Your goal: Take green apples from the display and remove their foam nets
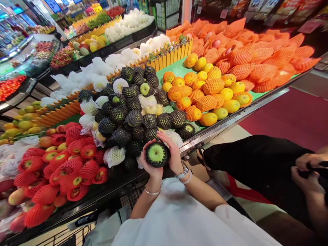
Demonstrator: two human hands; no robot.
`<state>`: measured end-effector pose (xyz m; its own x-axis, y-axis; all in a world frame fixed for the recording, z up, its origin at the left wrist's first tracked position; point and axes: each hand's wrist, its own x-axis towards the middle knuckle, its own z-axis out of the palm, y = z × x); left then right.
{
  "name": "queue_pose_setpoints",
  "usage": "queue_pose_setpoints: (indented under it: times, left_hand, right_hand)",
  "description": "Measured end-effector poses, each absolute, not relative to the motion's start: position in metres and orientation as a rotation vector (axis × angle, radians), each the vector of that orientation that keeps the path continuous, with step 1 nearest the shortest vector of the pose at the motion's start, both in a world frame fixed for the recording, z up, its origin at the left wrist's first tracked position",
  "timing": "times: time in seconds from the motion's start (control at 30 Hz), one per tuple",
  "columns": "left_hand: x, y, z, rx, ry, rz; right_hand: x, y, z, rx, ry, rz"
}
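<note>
Between my two hands sits a green apple [156, 153] in a black foam net, its stem end facing up at me. My left hand [150, 168] cups it from the left, while my right hand [173, 150] wraps round its right and far side. Just beyond lies a heap of black-netted green apples [120, 112] on the display. A white-netted fruit [115, 156] is to the left of my hands, and another white foam net [174, 137] shows behind my right hand.
Red-netted apples [61, 164] fill the left of the stand. Yellow melons [207, 90] and orange-netted fruit [256, 58] lie to the right. A metal edge [230, 119] borders the display. Another person in black trousers [256, 164] stands at right. A wire cart [77, 235] is below left.
</note>
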<state>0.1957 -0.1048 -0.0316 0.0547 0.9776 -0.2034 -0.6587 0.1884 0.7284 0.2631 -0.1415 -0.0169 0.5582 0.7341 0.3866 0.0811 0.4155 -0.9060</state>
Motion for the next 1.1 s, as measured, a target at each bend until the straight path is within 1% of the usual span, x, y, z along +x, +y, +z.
queue_pose_setpoints:
  times: [0.13,0.3,0.43,0.5,0.63,0.73,0.9,1.1]
  left_hand:
    - [0.195,-0.115,-0.032,0.541,0.810,1.367]
    - [0.191,-0.123,-0.023,0.755,0.781,1.434]
    - [0.192,-0.121,-0.017,0.727,0.752,1.391]
    - [0.193,-0.118,-0.018,0.627,0.741,1.351]
    - [0.195,-0.117,-0.023,0.491,0.763,1.301]
    - [0.197,-0.121,-0.024,0.658,0.795,1.336]
    - [0.197,-0.124,-0.020,0.992,0.735,1.356]
    - [0.200,-0.123,-0.027,0.940,0.756,1.202]
  right_hand:
    - [0.261,-0.142,-0.016,-1.007,-0.936,0.538]
    - [0.255,-0.150,-0.011,-0.942,-0.886,0.490]
    - [0.258,-0.151,-0.007,-0.938,-0.901,0.543]
    - [0.258,-0.147,-0.009,-0.900,-0.807,0.596]
    - [0.250,-0.142,-0.018,-0.858,-0.556,0.602]
    - [0.241,-0.145,-0.021,-0.924,-0.550,0.602]
    - [0.232,-0.149,-0.021,-0.794,-0.365,0.592]
    - [0.232,-0.144,-0.028,-0.761,-0.162,0.598]
